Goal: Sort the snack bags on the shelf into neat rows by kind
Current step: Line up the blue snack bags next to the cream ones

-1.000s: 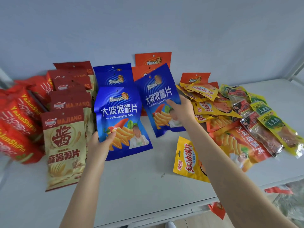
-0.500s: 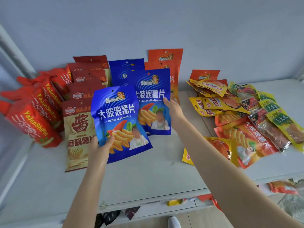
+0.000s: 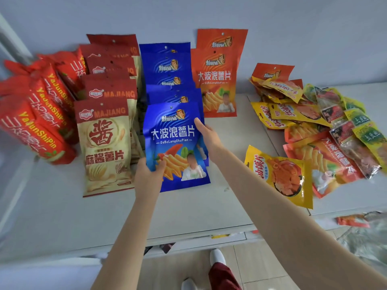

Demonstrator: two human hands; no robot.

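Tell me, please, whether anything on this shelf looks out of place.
Yes: the heap of mixed bags at the right lies jumbled, kinds overlapping at odd angles, unlike the neat rows at the left.

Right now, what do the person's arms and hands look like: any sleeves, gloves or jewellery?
The left arm and right arm are bare to the frame edge, no sleeves showing. The left hand and right hand wear no gloves; no watch or bracelet shows at either wrist, and no ring on the visible fingers. Below: a dark red trouser leg and white shoes.
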